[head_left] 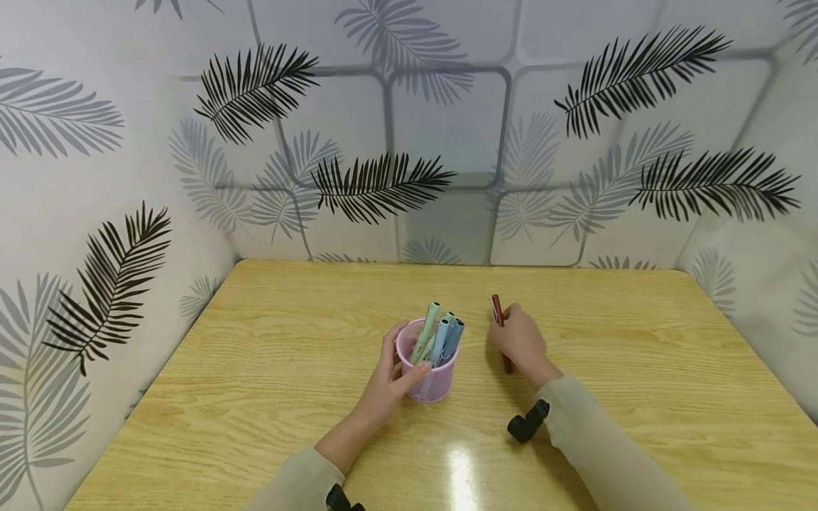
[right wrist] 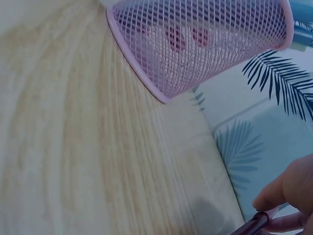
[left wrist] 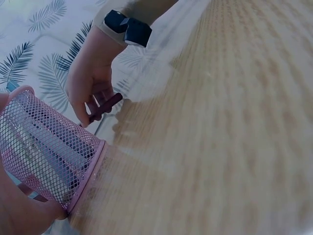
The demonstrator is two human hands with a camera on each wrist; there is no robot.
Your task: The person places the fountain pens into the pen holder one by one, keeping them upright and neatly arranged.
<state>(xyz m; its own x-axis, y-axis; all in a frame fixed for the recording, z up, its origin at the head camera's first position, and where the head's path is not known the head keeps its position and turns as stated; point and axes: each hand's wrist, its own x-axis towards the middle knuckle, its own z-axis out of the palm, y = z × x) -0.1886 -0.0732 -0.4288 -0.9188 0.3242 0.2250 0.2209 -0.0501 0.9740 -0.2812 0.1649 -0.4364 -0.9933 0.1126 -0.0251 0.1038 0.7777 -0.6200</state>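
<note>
My left hand (head_left: 382,387) grips a pink mesh pen cup (head_left: 436,387), thumb on the near side and fingers round the far left. The cup stands upright on the table and holds several pens, among them a pale green pen (head_left: 427,332), a light blue pen (head_left: 439,341) and a darker blue pen (head_left: 454,335). To the right of the cup, apart from it, my right hand (head_left: 520,344) pinches a dark red pen (head_left: 496,309). In the left wrist view that red pen (left wrist: 107,104) slants between thumb and fingers; the right wrist view shows only one end.
The wood-grain table (head_left: 287,341) runs back to a pale wall covering (head_left: 447,142) printed with leaves. Similar leafy panels rise at the left and right sides. A black wrist device (head_left: 529,421) sits at the right sleeve. Light glares off the table near the front.
</note>
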